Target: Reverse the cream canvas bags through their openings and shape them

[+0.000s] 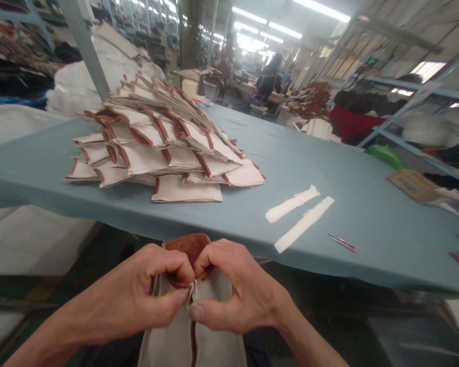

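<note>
Seated or standing, cannot tell; cream-and-brown piece [218, 336] hangs just off the near edge of the blue-covered table [245, 219], low and close to the body, brown inner face showing at its upper end. Left hand [141, 288] pinches the fabric at the middle seam between thumb and forefinger; right hand [248, 290] pinches right beside it, fingertips nearly meeting (whether any tip touches the other, I cannot tell). Main risk, as I judge it: the hold is on a narrow fold only, so a sideways pull with uneven force could slip one edge free or strain the stitching along the dark central line. Thumbs crowd the seam and hide part of it; a twist or pucker there could pass unnoticed. The lower part hangs with no hand on it, so its weight might skew the edges if either pinch slackened. On the table, the leaning pile [176, 148] of similar pieces is loosely layered; a knock could send the outer ones sliding. Pink-handled tool [343, 242] lies near the edge, past two white strips [304, 224]; a sleeve or cloth tug might sweep it off.
</note>
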The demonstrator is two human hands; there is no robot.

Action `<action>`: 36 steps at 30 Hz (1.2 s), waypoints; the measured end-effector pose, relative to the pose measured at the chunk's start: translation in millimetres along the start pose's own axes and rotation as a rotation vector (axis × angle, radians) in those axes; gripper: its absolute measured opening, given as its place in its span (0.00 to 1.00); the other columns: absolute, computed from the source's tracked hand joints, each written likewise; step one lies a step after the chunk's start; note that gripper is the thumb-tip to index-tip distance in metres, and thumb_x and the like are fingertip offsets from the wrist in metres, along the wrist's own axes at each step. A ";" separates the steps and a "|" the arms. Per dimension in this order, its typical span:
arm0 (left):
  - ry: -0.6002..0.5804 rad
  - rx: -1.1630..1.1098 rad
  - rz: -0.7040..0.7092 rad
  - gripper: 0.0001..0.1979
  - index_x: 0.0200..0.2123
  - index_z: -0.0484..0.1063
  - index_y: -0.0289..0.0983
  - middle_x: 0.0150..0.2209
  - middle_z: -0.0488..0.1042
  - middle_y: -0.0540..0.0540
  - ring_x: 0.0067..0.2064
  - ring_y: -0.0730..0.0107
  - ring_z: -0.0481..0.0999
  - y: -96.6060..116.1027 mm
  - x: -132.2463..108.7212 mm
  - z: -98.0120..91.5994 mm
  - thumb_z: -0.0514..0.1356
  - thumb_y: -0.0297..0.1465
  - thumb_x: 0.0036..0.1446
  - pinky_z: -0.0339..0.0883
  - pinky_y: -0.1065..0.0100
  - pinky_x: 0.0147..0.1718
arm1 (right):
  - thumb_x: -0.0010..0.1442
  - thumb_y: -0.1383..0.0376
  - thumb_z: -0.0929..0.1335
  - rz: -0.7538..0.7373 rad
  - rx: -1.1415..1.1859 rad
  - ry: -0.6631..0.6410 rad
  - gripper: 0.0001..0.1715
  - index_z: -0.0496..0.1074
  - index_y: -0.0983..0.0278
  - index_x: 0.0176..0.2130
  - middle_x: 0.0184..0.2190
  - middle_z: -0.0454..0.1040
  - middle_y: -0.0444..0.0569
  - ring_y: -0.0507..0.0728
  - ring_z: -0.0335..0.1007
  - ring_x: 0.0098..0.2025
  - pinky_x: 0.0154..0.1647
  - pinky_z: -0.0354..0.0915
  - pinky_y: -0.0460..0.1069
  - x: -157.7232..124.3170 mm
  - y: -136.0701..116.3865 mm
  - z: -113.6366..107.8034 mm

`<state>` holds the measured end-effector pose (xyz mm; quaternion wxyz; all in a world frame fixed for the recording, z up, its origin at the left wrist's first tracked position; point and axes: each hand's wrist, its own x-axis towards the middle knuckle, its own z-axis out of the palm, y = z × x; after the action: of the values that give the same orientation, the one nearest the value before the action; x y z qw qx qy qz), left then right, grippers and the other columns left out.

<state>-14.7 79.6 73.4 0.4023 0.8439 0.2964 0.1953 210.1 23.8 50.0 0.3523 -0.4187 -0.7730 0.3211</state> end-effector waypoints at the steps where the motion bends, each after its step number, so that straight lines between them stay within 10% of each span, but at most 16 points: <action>1: -0.010 -0.007 -0.018 0.12 0.26 0.79 0.41 0.26 0.82 0.55 0.30 0.72 0.79 -0.1 -0.9 -0.8 0.55 0.30 0.53 0.67 0.75 0.31 | 0.59 0.51 0.79 0.002 -0.043 0.016 0.20 0.71 0.58 0.38 0.34 0.77 0.41 0.56 0.73 0.36 0.43 0.65 0.51 -0.7 -1.1 1.2; 16: -0.033 -0.040 -0.031 0.19 0.29 0.78 0.41 0.25 0.76 0.55 0.27 0.73 0.73 -11.0 -9.8 10.1 0.54 0.35 0.72 0.63 0.72 0.29 | 0.62 0.64 0.73 -0.084 -0.085 0.196 0.06 0.72 0.58 0.34 0.29 0.80 0.42 0.54 0.72 0.30 0.37 0.66 0.48 -1.5 -1.4 4.8; 28: -0.116 -0.258 -0.081 0.20 0.29 0.79 0.40 0.26 0.74 0.55 0.28 0.73 0.70 -25.1 -15.5 6.9 0.60 0.43 0.72 0.62 0.74 0.28 | 0.64 0.61 0.77 0.172 0.116 -0.019 0.14 0.72 0.60 0.30 0.29 0.79 0.40 0.51 0.71 0.31 0.38 0.64 0.47 6.4 -8.2 -4.5; 36: -0.140 -0.164 -0.034 0.17 0.31 0.80 0.41 0.27 0.78 0.55 0.29 0.73 0.73 -28.5 -17.2 -2.7 0.60 0.37 0.73 0.65 0.74 0.29 | 0.76 0.60 0.73 -0.041 0.067 -0.113 0.10 0.76 0.60 0.39 0.36 0.84 0.43 0.53 0.77 0.36 0.44 0.67 0.48 2.8 -5.5 -17.6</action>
<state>-38.8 84.1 50.9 0.4930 0.8145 0.2648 0.1528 221.0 27.4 64.7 0.3285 -0.3720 -0.7888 0.3626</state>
